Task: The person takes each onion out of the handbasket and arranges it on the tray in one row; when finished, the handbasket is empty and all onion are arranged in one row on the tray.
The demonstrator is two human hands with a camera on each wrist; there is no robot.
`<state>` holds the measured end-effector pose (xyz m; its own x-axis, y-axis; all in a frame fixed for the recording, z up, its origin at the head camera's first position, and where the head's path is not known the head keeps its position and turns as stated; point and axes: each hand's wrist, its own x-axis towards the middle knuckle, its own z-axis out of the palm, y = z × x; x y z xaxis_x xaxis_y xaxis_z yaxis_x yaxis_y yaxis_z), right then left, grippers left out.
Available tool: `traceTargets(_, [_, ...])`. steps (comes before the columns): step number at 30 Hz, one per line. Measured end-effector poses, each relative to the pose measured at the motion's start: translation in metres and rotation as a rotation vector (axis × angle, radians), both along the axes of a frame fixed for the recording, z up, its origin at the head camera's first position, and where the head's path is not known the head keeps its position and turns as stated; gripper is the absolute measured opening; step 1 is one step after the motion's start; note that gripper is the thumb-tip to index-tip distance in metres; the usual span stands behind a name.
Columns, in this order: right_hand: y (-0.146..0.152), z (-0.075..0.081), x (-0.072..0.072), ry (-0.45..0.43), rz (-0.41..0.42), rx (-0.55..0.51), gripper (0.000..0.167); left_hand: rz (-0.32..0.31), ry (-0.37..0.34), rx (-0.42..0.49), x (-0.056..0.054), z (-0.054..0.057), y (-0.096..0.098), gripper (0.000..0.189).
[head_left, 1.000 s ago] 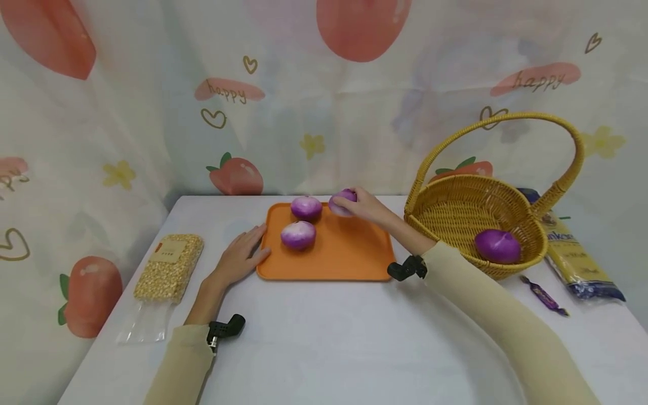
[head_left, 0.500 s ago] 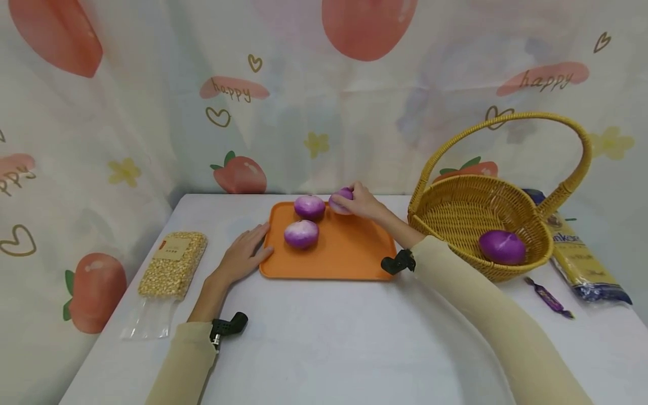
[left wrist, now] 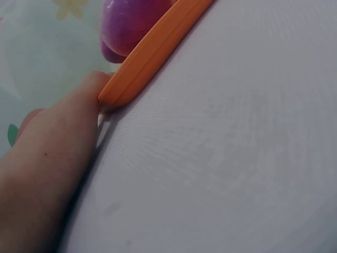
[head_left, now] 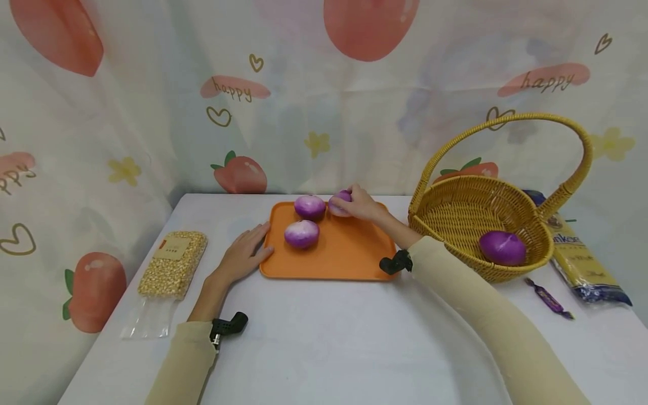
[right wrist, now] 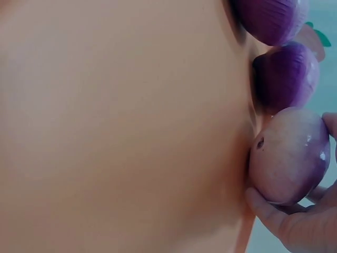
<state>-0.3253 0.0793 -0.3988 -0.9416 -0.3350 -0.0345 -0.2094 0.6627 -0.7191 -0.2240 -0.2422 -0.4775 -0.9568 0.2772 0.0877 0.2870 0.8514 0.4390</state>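
Note:
In the head view my right hand (head_left: 361,203) grips a purple onion (head_left: 338,206) at the back of an orange tray (head_left: 349,256). The right wrist view has fingers and thumb around this onion (right wrist: 289,155), low over the tray or touching it; I cannot tell which. Two more purple onions lie on the tray's left half: a back onion (head_left: 309,207), close beside the held one, and a front onion (head_left: 301,234). My left hand (head_left: 242,256) lies flat at the tray's left edge, fingers extended and touching the rim.
To the right stands a wicker basket (head_left: 440,216) with a tall handle and a purple onion (head_left: 502,247) inside. A yellow and blue packet (head_left: 582,256) and a purple wrapped candy (head_left: 549,298) lie beside it. A bag of corn kernels (head_left: 172,267) is at left.
The head view has shifted slightly. My right hand has carried the onion a little left and down, closer to the back onion. My left hand has stayed at the tray's edge.

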Motion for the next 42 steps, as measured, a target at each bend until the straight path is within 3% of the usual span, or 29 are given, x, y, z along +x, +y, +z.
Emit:
traceTargets(8, [0.0, 0.0, 0.002, 0.002, 0.017, -0.006, 0.052, -0.009, 0.009, 0.004, -0.002, -0.001, -0.001, 0.071])
traceTargets(18, [0.002, 0.002, 0.004, -0.071, 0.037, -0.028, 0.057, -0.007, 0.008, -0.012, -0.003, -0.001, -0.002, 0.071])
traceTargets(34, [0.0, 0.0, 0.005, -0.046, 0.044, -0.005, 0.06, -0.005, 0.008, -0.003, -0.002, -0.003, -0.003, 0.07])
traceTargets(42, [0.011, 0.033, 0.024, 0.008, 0.013, 0.027, 0.071, -0.008, 0.0, -0.011, -0.002, -0.001, -0.002, 0.072])
